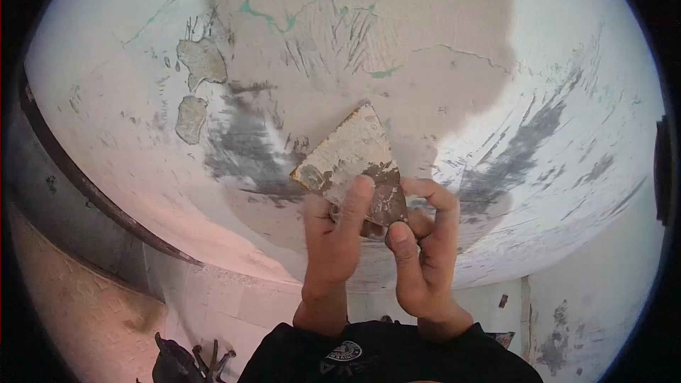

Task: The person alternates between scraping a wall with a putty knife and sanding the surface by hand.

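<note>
In front of the wall, a putty knife (357, 150) is held up with its wide edge slanting toward the upper left. Dried, pale plaster crusts most of its blade, and brown shows lower down. My left hand (333, 241) is closed on its lower left part, the thumb lying along the face. On the lower right, my right hand (428, 248) pinches the corner and side between thumb and fingers. The handle end is mostly hidden behind the hands. The scraped wall (397, 92) fills the view behind, with damp-looking beige, dark grey scuffs and green cracks.
Two bare patches of chipped plaster (201, 62) show at the wall's left. A dark curved edge (92, 191) runs along the left side. Below are pale floor tiles (234, 298) and a dark object with thin legs (181, 363) at bottom left.
</note>
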A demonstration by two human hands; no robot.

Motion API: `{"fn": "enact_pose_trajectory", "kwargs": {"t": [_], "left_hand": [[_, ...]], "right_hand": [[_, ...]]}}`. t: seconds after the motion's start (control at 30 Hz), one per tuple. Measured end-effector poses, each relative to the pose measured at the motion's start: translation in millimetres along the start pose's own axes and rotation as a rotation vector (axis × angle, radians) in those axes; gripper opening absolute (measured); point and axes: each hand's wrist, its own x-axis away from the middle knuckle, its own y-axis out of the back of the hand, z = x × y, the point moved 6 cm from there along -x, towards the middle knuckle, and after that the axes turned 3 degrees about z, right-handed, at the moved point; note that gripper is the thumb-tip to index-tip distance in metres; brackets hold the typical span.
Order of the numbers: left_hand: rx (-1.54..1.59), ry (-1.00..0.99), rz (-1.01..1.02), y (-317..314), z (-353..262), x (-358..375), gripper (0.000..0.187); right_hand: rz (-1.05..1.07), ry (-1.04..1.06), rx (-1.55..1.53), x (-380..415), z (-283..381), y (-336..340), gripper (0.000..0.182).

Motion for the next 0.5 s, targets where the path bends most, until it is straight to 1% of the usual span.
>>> {"fn": "enact_pose_trajectory", "kwargs": {"t": [0.03, 0.1, 0.17, 0.23, 0.27, 0.3, 0.33, 0.37, 0.43, 0.47, 0.5], "left_hand": [[0.002, 0.004, 0.004, -1.3, 1.3, -2.8, 0.023], [0.06, -0.141, 0.051, -6.3, -6.0, -10.7, 0.021], [0.046, -0.106, 0.081, -5.7, -14.2, -15.2, 0.02], [0.032, -0.067, 0.115, -7.1, -18.9, -18.7, 0.019], [0.045, -0.033, 0.137, -8.3, -18.3, -20.9, 0.019], [0.057, -0.003, 0.16, -9.5, -17.6, -23.7, 0.019], [0.048, -0.024, 0.106, -10.3, -17.1, -23.4, 0.019], [0.052, -0.021, 0.116, -10.5, -16.2, -24.1, 0.019], [0.083, -0.001, 0.168, -11.2, -14.2, -26.8, 0.018], [0.087, 0.002, 0.174, -10.2, -15.8, -25.9, 0.018], [0.065, 0.031, 0.161, -8.3, -17.7, -24.4, 0.018]], "right_hand": [[-0.055, -0.088, -0.299, -0.2, -5.1, -2.1, 0.045], [-0.029, -0.126, -0.281, -0.3, -7.9, 0.5, 0.045], [-0.008, -0.162, -0.259, -3.2, -12.1, -5.1, 0.045], [-0.126, -0.129, -0.322, -8.5, -16.1, -11.9, 0.046], [-0.136, -0.128, -0.315, -11.3, -14.1, -11.8, 0.046], [-0.128, -0.107, -0.229, -15.8, -8.1, -11.6, 0.043], [-0.12, -0.087, -0.144, -18.5, -3.6, -11.6, 0.041], [-0.128, -0.084, -0.139, -19.0, -2.8, -9.6, 0.041], [-0.1, -0.075, 0.027, -21.2, -1.5, -7.9, 0.045], [-0.106, -0.074, 0.033, -22.1, -2.8, -10.8, 0.045], [-0.158, -0.014, 0.133, -23.0, -0.4, -12.5, 0.047]]}}
